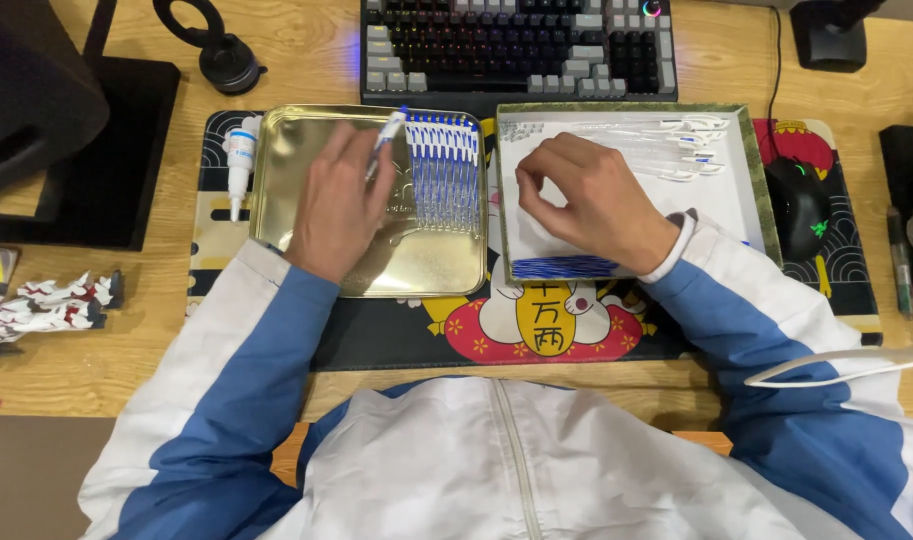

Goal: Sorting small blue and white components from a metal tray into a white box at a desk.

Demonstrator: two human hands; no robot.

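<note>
Head view, looking down on a wooden desk (767,75) with a dark patterned desk mat (397,335).

Left hand (339,205): rests over a shallow gold metal tray (432,265) and grasps a blue-and-white pen (385,140) between thumb and fingers. The pen's long axis runs diagonally, with its upper end pointing up and to the right, toward the keyboard (522,45); the lower part is hidden in the hand. The pen lies just left of a row of pens (444,165) set side by side in the tray's upper right part. Each pen in the row has its long axis running away from the person, white caps at the far end.

Right hand (592,200): sits over a white-lined box (762,185) just right of the tray. Thumb and forefinger are pinched together, other fingers curled; whether anything small is between them cannot be told. In the box's far part lie several clear pen barrels (677,145), long axes running left to right. At the near edge lies a bundle of blue refills (567,266), lying crosswise.

Surroundings: a small white glue bottle (241,155) lies on the mat left of the tray, nozzle toward the person. A black mouse (799,205) sits right of the box. Crumpled white and red wrappers (47,303) lie at the desk's left edge.
</note>
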